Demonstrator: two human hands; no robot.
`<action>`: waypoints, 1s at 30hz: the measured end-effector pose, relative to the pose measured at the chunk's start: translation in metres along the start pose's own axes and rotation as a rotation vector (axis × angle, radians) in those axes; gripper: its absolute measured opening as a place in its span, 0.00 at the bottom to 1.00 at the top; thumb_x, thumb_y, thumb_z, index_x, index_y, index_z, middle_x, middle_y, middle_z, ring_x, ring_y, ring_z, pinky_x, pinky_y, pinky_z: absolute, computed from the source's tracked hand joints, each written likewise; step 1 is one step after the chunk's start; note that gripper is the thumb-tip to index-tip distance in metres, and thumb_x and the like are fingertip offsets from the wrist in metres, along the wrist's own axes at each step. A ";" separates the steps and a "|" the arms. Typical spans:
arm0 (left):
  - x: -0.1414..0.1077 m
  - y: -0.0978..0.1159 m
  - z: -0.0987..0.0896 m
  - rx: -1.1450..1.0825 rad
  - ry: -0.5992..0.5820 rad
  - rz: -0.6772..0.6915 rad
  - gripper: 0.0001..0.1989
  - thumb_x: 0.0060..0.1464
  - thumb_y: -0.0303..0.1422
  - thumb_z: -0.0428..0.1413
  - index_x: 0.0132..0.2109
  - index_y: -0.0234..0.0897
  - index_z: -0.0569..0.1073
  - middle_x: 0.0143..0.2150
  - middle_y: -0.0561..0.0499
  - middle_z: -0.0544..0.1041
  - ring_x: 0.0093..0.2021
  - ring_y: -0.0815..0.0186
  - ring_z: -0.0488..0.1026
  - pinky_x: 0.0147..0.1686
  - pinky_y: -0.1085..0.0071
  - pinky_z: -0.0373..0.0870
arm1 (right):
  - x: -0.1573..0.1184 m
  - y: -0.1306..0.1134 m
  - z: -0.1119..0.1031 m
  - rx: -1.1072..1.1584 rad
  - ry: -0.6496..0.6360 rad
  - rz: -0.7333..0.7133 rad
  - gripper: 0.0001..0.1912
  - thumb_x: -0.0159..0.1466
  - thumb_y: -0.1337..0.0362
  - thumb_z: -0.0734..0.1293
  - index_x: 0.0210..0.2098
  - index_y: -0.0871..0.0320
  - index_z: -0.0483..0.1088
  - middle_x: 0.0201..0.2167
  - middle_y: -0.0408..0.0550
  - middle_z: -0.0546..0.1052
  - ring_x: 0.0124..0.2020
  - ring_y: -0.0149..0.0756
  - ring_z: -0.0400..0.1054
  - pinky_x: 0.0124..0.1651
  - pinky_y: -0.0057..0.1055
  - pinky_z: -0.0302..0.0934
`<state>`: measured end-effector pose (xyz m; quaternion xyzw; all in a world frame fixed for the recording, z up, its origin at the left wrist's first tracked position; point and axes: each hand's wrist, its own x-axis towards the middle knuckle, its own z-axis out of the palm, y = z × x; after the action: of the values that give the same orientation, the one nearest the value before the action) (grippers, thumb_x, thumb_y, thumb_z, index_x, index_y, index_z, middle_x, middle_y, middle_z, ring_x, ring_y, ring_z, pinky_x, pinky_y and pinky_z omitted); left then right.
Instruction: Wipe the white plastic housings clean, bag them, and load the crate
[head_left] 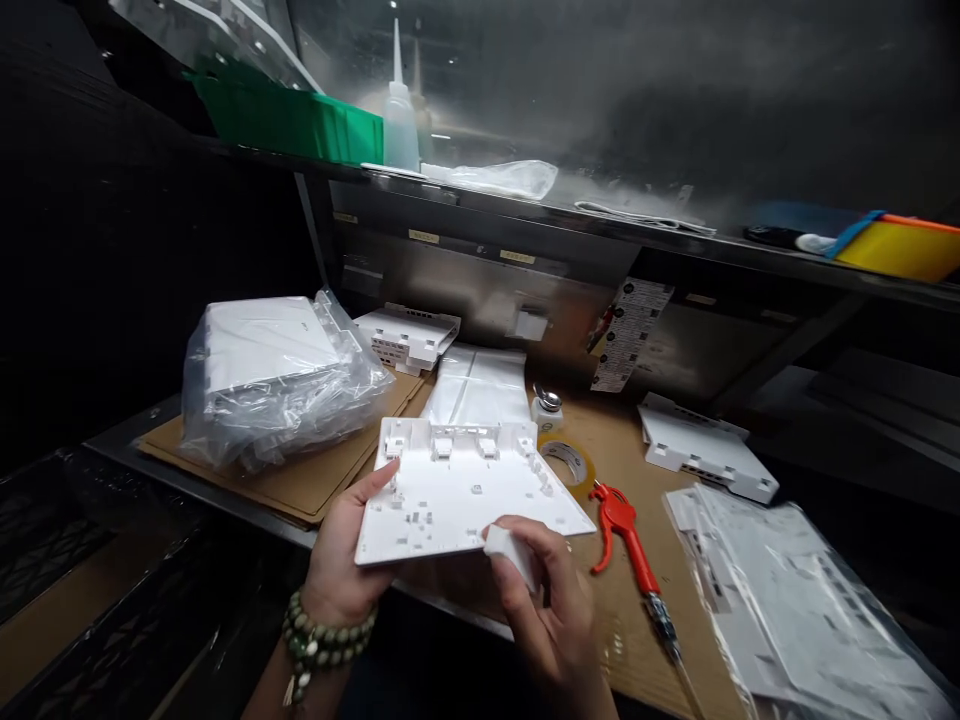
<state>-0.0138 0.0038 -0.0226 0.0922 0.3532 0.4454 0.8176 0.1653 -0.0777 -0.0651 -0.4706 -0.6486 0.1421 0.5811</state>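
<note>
A white plastic housing panel (450, 500) with moulded clips and posts faces up in front of me. My left hand (349, 550) grips its left side, thumb on top and fingers underneath. Between the thumb and fingers of my right hand (551, 600) is a folded white wipe (514, 553), held against or close to the panel's near edge. Just right of the panel lie a roll of tape (568, 463) and a red air blow gun (626, 535) with its hose. A small pump bottle (547, 408) stands behind the panel.
Bagged white housings (270, 345) sit on cardboard at left; more bagged panels (810, 600) lie at right. White housings (409, 335) stand at the back, with another (705, 450) at right. The overhead shelf (570, 215) holds a green bin (292, 120) and a squeeze bottle (401, 125).
</note>
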 end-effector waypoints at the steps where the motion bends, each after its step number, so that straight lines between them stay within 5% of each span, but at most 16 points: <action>1: -0.002 0.002 0.004 -0.035 0.039 -0.009 0.29 0.64 0.36 0.46 0.67 0.25 0.63 0.53 0.29 0.80 0.58 0.38 0.75 0.57 0.37 0.71 | 0.000 -0.003 0.001 -0.005 -0.034 -0.006 0.12 0.68 0.67 0.65 0.51 0.52 0.70 0.42 0.48 0.79 0.42 0.37 0.76 0.44 0.31 0.73; 5: -0.007 -0.002 0.017 -0.186 0.046 0.155 0.27 0.66 0.37 0.47 0.69 0.32 0.62 0.54 0.35 0.81 0.54 0.42 0.78 0.57 0.40 0.73 | 0.004 -0.021 0.016 0.004 -0.114 -0.046 0.14 0.66 0.68 0.69 0.51 0.52 0.72 0.43 0.48 0.76 0.43 0.36 0.75 0.44 0.29 0.72; 9: -0.007 -0.012 0.019 -0.174 -0.037 0.403 0.29 0.64 0.31 0.54 0.70 0.49 0.60 0.59 0.46 0.79 0.53 0.49 0.80 0.59 0.47 0.73 | 0.003 -0.037 0.039 0.037 -0.129 -0.044 0.12 0.65 0.67 0.70 0.49 0.54 0.74 0.39 0.47 0.72 0.35 0.32 0.73 0.35 0.25 0.69; 22: -0.002 -0.014 0.009 -0.042 -0.022 0.480 0.28 0.64 0.34 0.54 0.70 0.49 0.60 0.58 0.46 0.79 0.53 0.50 0.80 0.58 0.48 0.74 | 0.006 -0.039 0.044 -0.087 -0.156 -0.159 0.10 0.65 0.69 0.70 0.47 0.57 0.75 0.37 0.47 0.74 0.31 0.31 0.75 0.32 0.25 0.70; 26: -0.001 0.001 -0.005 -0.032 0.018 0.380 0.22 0.65 0.37 0.51 0.64 0.39 0.69 0.54 0.40 0.82 0.57 0.46 0.77 0.59 0.44 0.72 | 0.008 -0.015 0.018 -0.182 -0.115 -0.072 0.09 0.66 0.68 0.70 0.47 0.54 0.76 0.40 0.47 0.74 0.38 0.32 0.75 0.38 0.25 0.71; 30: 0.002 0.024 -0.037 0.227 -0.124 0.439 0.26 0.68 0.43 0.42 0.48 0.35 0.80 0.50 0.40 0.83 0.62 0.45 0.71 0.57 0.42 0.70 | 0.015 0.016 -0.029 -0.318 0.125 0.047 0.09 0.67 0.64 0.70 0.47 0.51 0.77 0.47 0.49 0.74 0.49 0.37 0.72 0.48 0.31 0.71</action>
<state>-0.0533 0.0135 -0.0395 0.2848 0.3218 0.5632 0.7058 0.2002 -0.0688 -0.0594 -0.5795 -0.6144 0.0215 0.5349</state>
